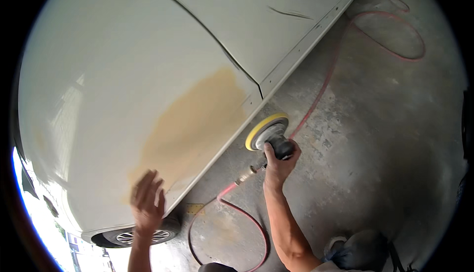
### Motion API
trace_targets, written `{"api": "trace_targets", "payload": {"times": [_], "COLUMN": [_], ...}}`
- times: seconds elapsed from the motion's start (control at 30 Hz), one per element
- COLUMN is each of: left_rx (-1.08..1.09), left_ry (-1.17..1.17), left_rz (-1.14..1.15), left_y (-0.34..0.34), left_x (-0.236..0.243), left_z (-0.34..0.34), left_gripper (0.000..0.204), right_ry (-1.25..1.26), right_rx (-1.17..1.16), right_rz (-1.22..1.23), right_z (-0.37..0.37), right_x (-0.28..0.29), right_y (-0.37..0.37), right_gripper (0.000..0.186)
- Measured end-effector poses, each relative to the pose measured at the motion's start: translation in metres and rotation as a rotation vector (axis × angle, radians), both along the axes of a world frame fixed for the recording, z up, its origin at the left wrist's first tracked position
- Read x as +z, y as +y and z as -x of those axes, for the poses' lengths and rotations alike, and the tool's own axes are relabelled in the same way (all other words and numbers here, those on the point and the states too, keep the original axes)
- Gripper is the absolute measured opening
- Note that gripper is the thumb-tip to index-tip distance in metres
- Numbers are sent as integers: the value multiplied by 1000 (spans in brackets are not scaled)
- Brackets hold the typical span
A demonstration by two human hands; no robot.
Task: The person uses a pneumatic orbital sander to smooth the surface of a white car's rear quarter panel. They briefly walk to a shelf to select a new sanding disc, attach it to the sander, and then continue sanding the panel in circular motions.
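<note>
The right hand (282,157) is wrapped around the dark body of a pneumatic disc sander (270,134), whose yellow-edged pad is tilted toward the car and shows just beside the panel's lower edge. A metal hose coupling (245,175) joins the tool to a red air hose (227,190) that loops below it. The left hand (147,202) is loose and holding nothing, fingers spread, by the lower end of a tan patch (197,114); it is blurred, so whether it touches the panel I cannot tell. The patch lies on a white car body panel (94,104), with a wheel (170,226) beneath. Beyond a dark seam, the next panel (247,30) bears dark scuff marks (290,13). More red hose curves across the concrete floor (365,138).
</note>
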State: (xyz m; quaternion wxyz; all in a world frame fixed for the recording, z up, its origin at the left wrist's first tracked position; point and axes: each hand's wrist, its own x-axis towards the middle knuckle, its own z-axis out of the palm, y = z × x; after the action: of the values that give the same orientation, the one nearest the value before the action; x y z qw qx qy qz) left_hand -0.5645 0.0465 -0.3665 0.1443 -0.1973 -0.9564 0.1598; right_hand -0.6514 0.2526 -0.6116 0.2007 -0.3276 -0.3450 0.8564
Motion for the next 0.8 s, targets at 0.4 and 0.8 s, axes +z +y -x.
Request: {"api": "trace_targets", "payload": {"times": [0.4,0.8], "left_rx": [-262,-251], "left_ry": [383,483], "left_rz": [888,724], "left_y": [-12,-89], "left_x": [120,117], "left_z": [98,54], "left_gripper": [62,70], "right_ry": [-89,179], "right_rx": [8,-34], "right_rz": [-130,-332], "right_z": [-1,0], "right_x": [-1,24], "right_y": [-4,26], "right_gripper": [69,65]}}
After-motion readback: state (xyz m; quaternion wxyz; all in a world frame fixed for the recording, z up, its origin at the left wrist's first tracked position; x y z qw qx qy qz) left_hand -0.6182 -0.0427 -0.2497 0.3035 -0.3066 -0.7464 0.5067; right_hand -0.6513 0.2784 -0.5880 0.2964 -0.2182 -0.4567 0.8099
